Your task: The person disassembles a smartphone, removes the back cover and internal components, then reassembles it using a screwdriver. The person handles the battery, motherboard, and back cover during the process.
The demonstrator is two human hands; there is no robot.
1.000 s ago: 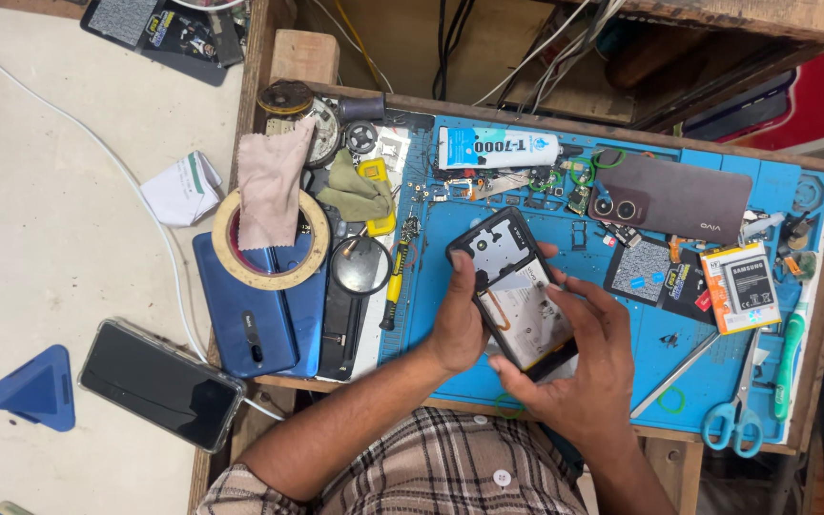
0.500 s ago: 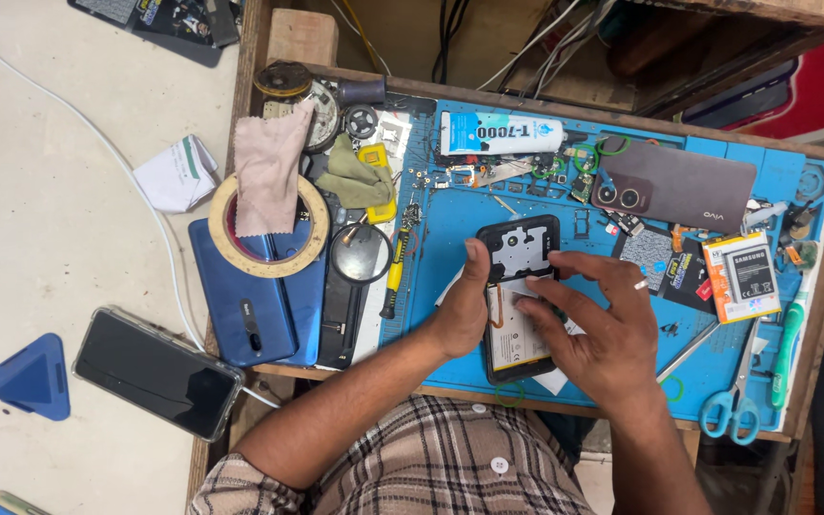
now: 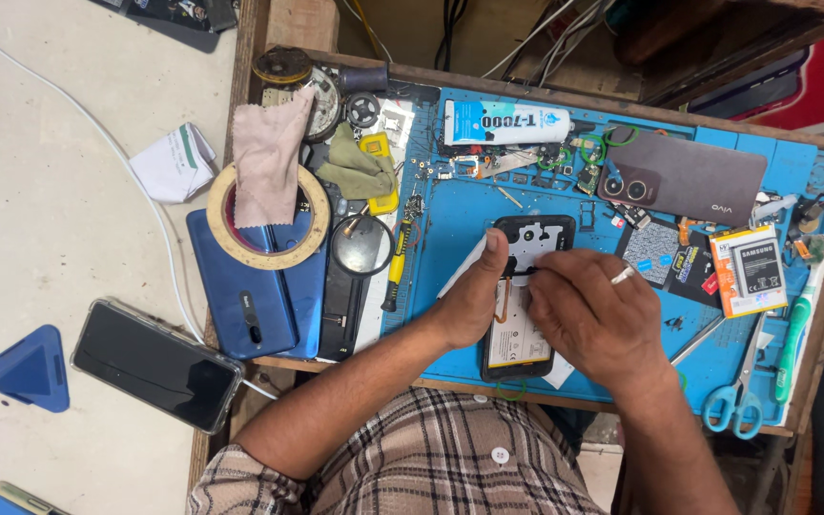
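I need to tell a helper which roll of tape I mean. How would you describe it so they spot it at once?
Start at the blue work mat and look just past its left edge, where a blue phone lies back up. The tape roll rests on that phone's upper end: a wide tan ring, the only one with a pink cloth draped across it.

Clutter we see around the blue mat

We see a tape roll on a blue phone, a glue tube, scissors, a magnifier, and a dark phone left.
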